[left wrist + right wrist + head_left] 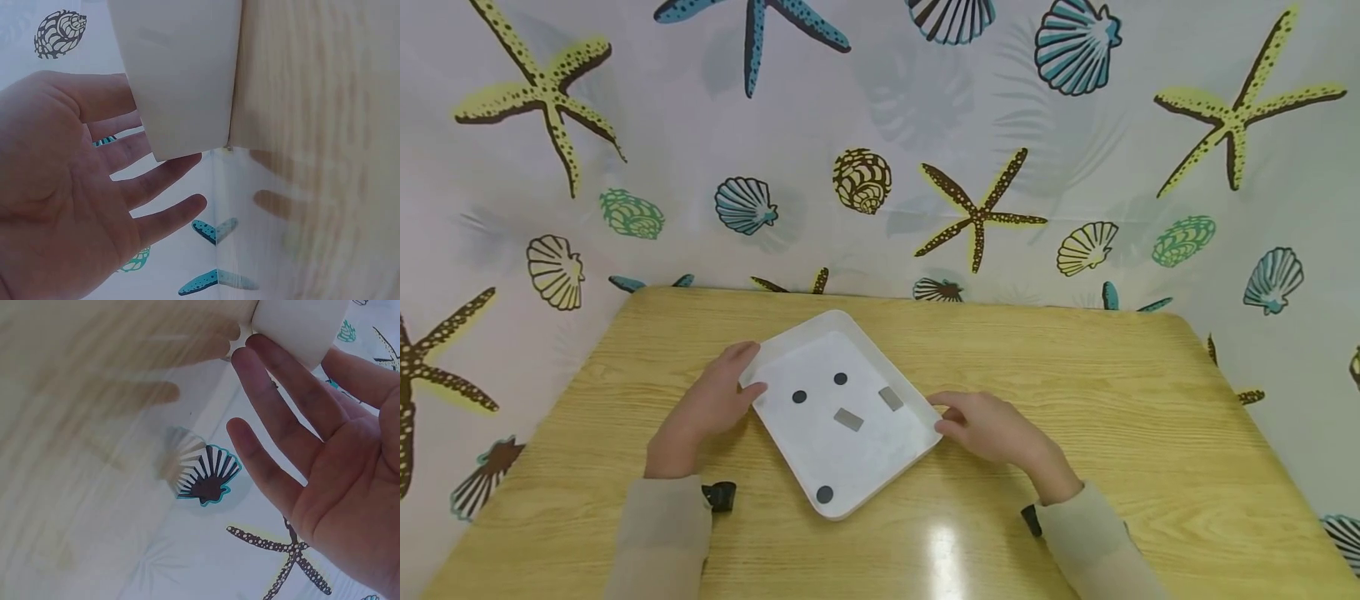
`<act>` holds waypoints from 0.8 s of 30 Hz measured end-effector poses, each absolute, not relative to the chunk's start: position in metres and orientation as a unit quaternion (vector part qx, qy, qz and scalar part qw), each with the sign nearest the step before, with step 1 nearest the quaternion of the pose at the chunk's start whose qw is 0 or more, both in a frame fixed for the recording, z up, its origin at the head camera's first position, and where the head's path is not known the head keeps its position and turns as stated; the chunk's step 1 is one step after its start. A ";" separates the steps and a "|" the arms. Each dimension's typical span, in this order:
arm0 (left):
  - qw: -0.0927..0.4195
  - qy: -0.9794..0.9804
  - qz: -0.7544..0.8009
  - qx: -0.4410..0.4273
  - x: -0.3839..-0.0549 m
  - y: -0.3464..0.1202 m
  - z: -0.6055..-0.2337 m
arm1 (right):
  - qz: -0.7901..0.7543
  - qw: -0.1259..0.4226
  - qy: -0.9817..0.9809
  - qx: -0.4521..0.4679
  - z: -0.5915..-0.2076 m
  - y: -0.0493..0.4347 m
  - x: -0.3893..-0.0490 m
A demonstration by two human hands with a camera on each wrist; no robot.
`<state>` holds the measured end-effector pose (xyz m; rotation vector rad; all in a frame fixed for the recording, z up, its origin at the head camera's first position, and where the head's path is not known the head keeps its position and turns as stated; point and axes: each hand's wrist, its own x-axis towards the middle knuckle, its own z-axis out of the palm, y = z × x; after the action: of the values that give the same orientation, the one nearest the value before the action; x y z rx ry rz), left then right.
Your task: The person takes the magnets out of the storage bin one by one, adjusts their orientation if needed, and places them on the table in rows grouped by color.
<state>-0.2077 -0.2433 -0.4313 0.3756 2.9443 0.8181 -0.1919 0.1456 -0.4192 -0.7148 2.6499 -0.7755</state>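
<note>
A shallow white tray (pixel 808 446) sits turned at an angle on the wooden table. Three black discs (pixel 840 378) and two grey rectangles (pixel 848 419) show on its inside. My left hand (pixel 718 396) grips the tray's left corner, its thumb over the rim and its fingers along the outer side. At the right corner my right hand (pixel 988 425) holds the tray between thumb and fingers. Both wrist views show a tray wall (pixel 181 81) close up, with the fingertips of the right hand (pixel 325 431) right at the corner.
The wooden table (pixel 1090 375) extends around the tray on all sides. Behind it and at both sides hangs a white cloth (pixel 820 108) printed with starfish and shells. A black wrist strap piece (pixel 721 497) shows by the left sleeve.
</note>
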 end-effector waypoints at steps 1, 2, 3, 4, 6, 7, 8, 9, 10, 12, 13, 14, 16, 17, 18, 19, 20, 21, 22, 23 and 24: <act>0.031 0.956 0.264 0.122 -0.208 -0.243 -0.431 | -0.268 0.143 0.919 -0.250 -0.419 0.145 -0.192; 0.031 0.957 0.262 0.123 -0.208 -0.244 -0.431 | -0.267 0.143 0.919 -0.252 -0.418 0.144 -0.192; 0.032 0.957 0.262 0.122 -0.208 -0.244 -0.431 | -0.267 0.142 0.919 -0.253 -0.417 0.143 -0.192; 0.033 0.957 0.261 0.122 -0.208 -0.244 -0.431 | -0.265 0.141 0.919 -0.255 -0.417 0.142 -0.192; 0.035 0.957 0.261 0.121 -0.208 -0.245 -0.431 | -0.261 0.141 0.920 -0.256 -0.415 0.140 -0.192; 0.036 0.957 0.261 0.120 -0.208 -0.245 -0.431 | -0.258 0.141 0.921 -0.255 -0.415 0.139 -0.192; 0.037 0.957 0.262 0.120 -0.208 -0.245 -0.431 | -0.255 0.140 0.922 -0.255 -0.414 0.138 -0.193; 0.039 0.957 0.263 0.119 -0.208 -0.245 -0.431 | -0.251 0.140 0.923 -0.257 -0.413 0.137 -0.193; 0.039 0.957 0.264 0.119 -0.208 -0.246 -0.431 | -0.248 0.139 0.923 -0.258 -0.413 0.136 -0.194; 0.037 0.957 0.263 0.117 -0.209 -0.246 -0.431 | -0.241 0.139 0.925 -0.260 -0.412 0.135 -0.195; 0.037 0.957 0.262 0.116 -0.209 -0.246 -0.431 | -0.238 0.139 0.925 -0.260 -0.412 0.134 -0.195; 0.036 0.958 0.261 0.114 -0.209 -0.246 -0.431 | -0.237 0.139 0.925 -0.263 -0.411 0.133 -0.196; 0.035 0.959 0.259 0.110 -0.209 -0.246 -0.430 | -0.234 0.139 0.925 -0.264 -0.411 0.133 -0.196; 0.035 0.960 0.257 0.107 -0.209 -0.246 -0.430 | -0.233 0.140 0.925 -0.265 -0.411 0.132 -0.197; 0.034 0.960 0.257 0.105 -0.209 -0.246 -0.429 | -0.233 0.140 0.925 -0.265 -0.411 0.132 -0.197; 0.035 0.960 0.258 0.102 -0.209 -0.246 -0.429 | -0.233 0.140 0.925 -0.264 -0.410 0.132 -0.197; 0.035 0.960 0.258 0.099 -0.209 -0.246 -0.429 | -0.233 0.140 0.925 -0.264 -0.410 0.131 -0.197; 0.036 0.960 0.260 0.096 -0.209 -0.247 -0.429 | -0.232 0.140 0.926 -0.263 -0.410 0.131 -0.197; 0.036 0.960 0.263 0.093 -0.209 -0.247 -0.429 | -0.230 0.139 0.926 -0.263 -0.410 0.131 -0.198; 0.037 0.959 0.265 0.092 -0.209 -0.247 -0.429 | -0.229 0.138 0.927 -0.263 -0.410 0.131 -0.198; 0.037 0.959 0.268 0.090 -0.209 -0.247 -0.429 | -0.228 0.136 0.927 -0.264 -0.410 0.132 -0.198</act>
<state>-0.2094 -0.2473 -0.4294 0.2774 2.9431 0.8226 -0.1980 0.1317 -0.4102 -0.7643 2.6855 -0.6605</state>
